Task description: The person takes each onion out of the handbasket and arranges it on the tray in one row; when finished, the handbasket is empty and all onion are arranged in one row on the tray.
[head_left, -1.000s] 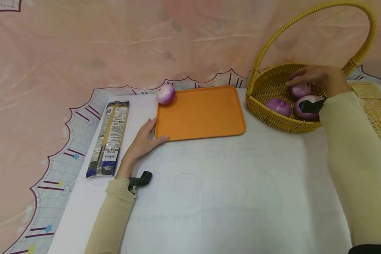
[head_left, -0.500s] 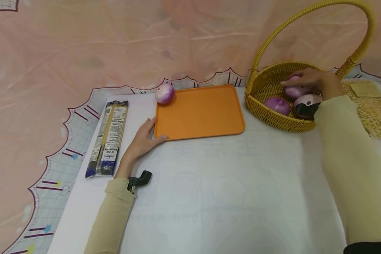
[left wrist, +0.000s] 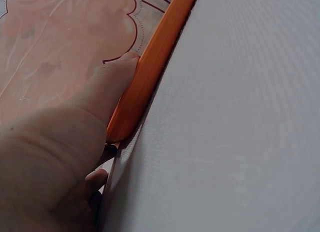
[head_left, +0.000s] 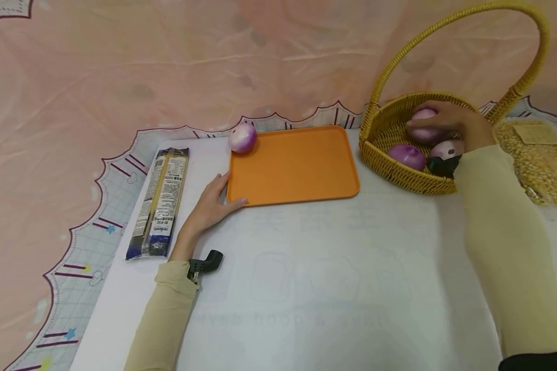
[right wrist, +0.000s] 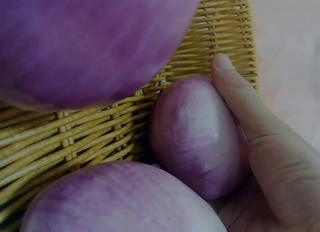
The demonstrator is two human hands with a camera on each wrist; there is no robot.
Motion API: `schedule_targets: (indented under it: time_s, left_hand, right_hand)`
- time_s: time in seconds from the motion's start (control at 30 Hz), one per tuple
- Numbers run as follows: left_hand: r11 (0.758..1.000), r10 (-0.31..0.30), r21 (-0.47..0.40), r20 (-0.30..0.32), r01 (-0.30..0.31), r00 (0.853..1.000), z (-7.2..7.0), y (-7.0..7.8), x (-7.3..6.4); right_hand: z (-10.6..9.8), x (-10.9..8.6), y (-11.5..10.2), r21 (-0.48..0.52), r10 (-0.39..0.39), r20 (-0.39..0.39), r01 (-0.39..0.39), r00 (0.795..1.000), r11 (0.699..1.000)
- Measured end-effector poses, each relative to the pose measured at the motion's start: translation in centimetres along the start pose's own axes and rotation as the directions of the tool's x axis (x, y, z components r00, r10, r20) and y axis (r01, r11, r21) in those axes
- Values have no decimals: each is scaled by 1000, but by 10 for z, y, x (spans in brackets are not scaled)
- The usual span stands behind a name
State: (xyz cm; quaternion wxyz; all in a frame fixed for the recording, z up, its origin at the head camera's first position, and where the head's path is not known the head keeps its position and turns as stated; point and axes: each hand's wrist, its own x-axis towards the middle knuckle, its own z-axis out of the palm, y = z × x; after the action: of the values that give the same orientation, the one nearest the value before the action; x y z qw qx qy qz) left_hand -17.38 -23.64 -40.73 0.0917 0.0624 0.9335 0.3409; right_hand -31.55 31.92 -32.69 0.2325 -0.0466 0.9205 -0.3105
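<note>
Held onion [right wrist: 195, 137]: inside basket [head_left: 394, 176], behind two other onions [head_left: 406, 156]; right hand [head_left: 450, 121] curled round it. Tray [head_left: 297, 165]: left of basket; left hand [head_left: 211, 203] spread against its corner. Handling, as judged: smooth skin wants a wrapped hold, raised clear of basket handle [head_left: 544, 41].
</note>
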Motion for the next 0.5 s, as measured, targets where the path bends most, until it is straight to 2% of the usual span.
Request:
schedule_targets:
  time_s: [0.17, 0.37, 0.5]
  left_hand:
    - [1000, 10, -2, -9, -10, 1000, 0, 0, 0]
    - [1000, 20, 6, -10, -20, 1000, -1, 0, -1]
    - [1000, 23, 4, -20, -23, 1000, -2, 0, -2]
  right_hand:
    - [-2, 1, 2, 22, -16, 9, 16, 1000, 1000]
    - [-4, 2, 4, 52, 14, 64, -18, 998, 999]
    - [-4, 4, 5, 60, 21, 55, -24, 998, 998]
